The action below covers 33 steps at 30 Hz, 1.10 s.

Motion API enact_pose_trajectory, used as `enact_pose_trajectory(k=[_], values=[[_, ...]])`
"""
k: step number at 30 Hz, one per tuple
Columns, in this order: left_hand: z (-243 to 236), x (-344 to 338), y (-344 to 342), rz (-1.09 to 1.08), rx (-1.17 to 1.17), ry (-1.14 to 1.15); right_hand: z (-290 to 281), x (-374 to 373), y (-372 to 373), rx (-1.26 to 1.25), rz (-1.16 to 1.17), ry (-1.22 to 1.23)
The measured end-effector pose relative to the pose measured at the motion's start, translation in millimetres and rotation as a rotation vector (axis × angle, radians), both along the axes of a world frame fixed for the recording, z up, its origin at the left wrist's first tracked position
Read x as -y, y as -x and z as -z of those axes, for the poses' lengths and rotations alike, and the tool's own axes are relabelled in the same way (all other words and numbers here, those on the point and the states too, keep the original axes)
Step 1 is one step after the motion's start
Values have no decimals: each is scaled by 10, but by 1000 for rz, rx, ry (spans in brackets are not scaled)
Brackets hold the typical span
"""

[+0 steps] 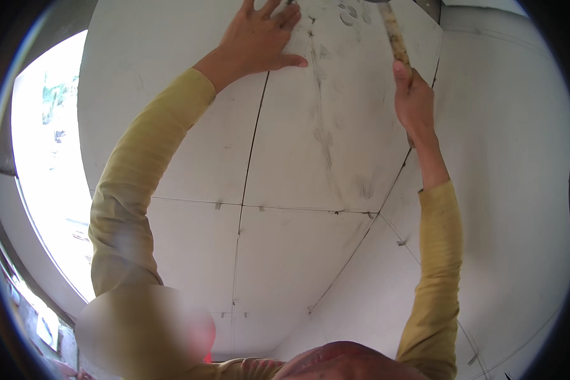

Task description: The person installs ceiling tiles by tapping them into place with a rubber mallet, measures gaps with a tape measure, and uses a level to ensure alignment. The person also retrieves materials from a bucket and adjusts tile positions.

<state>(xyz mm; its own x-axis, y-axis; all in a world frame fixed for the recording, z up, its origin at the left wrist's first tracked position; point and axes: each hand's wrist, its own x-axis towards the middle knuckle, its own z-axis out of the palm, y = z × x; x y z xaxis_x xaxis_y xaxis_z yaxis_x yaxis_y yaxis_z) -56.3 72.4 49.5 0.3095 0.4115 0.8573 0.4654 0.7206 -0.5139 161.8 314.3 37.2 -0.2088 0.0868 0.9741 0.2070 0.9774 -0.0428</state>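
Note:
My left hand (pixel 254 39) rests with spread fingers on a large pale tile (pixel 354 133), near its joint with the tile to the left; the fingertips reach the top edge of the view. In my right hand (pixel 415 104) is a hammer (pixel 394 35), its worn wooden handle gripped low down. Only a sliver of the dark hammer head shows at the top edge, so whether it touches the tile cannot be told. Dark smudges and scuffs run down the tile. Both arms are raised, in yellow sleeves.
Small clips or spacers, such as a grey one (pixel 218 206), sit in the thin dark joints between tiles. A tiled side wall (pixel 506 158) meets this surface at a corner on the right. Bright daylight enters through an opening (pixel 50 145) at the left.

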Motion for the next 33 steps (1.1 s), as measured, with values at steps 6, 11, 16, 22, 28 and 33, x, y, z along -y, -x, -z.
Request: enact_pose_trajectory(k=[6, 11, 16, 22, 28, 33], values=[[-64, -66, -3, 2, -12, -8, 43, -186, 200, -81, -48, -143], [22, 20, 12, -40, -5, 8, -120, 393, 23, -23, -176, 99], [-53, -38, -25, 10, 2, -26, -84, 11, 181, -76, -93, -131], [-6, 2, -75, -27, 70, 7, 93, 221, -116, -60, -154, 20], [438, -98, -69, -14, -62, 17, 836, -87, -414, -37, -179, 153], [736, -55, -51, 26, -54, -32, 1238, -215, -304, 126, -75, 239]])
